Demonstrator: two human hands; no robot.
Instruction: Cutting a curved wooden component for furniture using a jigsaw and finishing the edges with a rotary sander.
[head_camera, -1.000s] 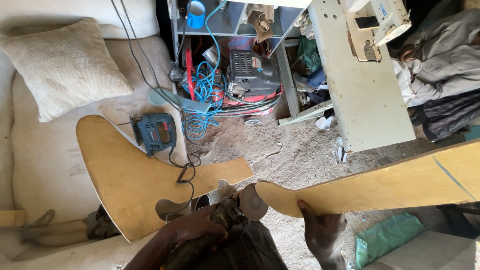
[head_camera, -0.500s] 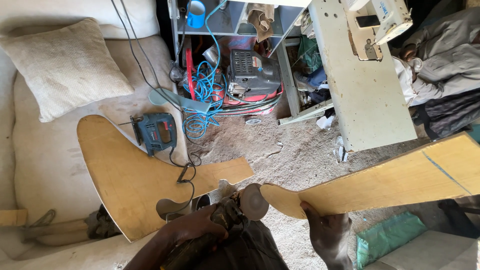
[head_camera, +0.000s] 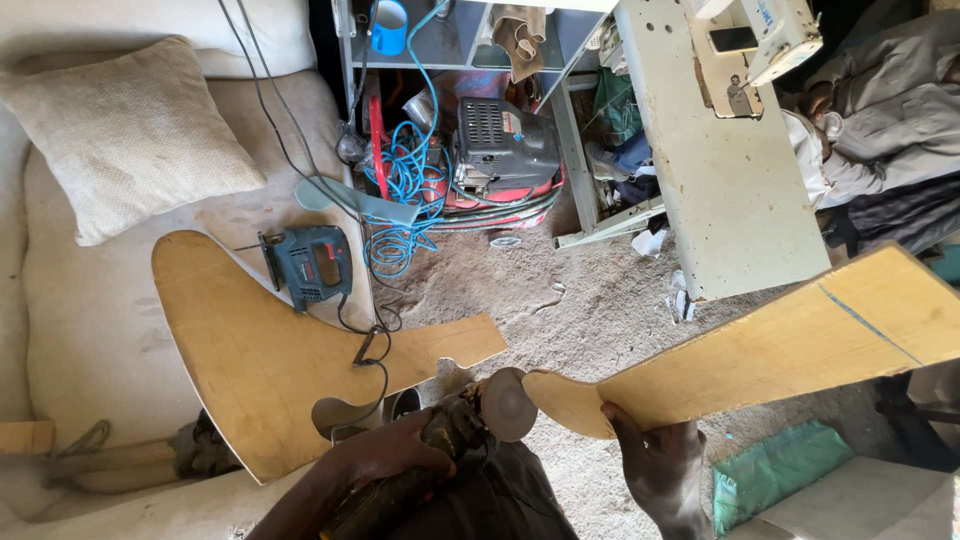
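My left hand (head_camera: 385, 460) grips the body of an angle grinder (head_camera: 455, 430), whose round disc (head_camera: 507, 405) sits right at the rounded end of a long curved plywood piece (head_camera: 760, 345). My right hand (head_camera: 660, 465) holds that plywood piece from below near its narrow end, and the board stretches up to the right with a blue line across its wide end. A second, larger curved plywood cutout (head_camera: 255, 350) lies to the left, partly on a pale cushion.
A blue jigsaw (head_camera: 310, 265) with a black cord rests on the left cutout. Beyond are a pillow (head_camera: 130, 135), a coiled blue hose (head_camera: 405, 185), a red-and-black machine (head_camera: 500, 155), a sewing machine table (head_camera: 720, 150) and a green bag (head_camera: 780, 470). Sandy floor lies between.
The long plywood piece has shifted slightly right and tilted as my right hand re-grips its narrow end. My left hand and the grinder stay in place.
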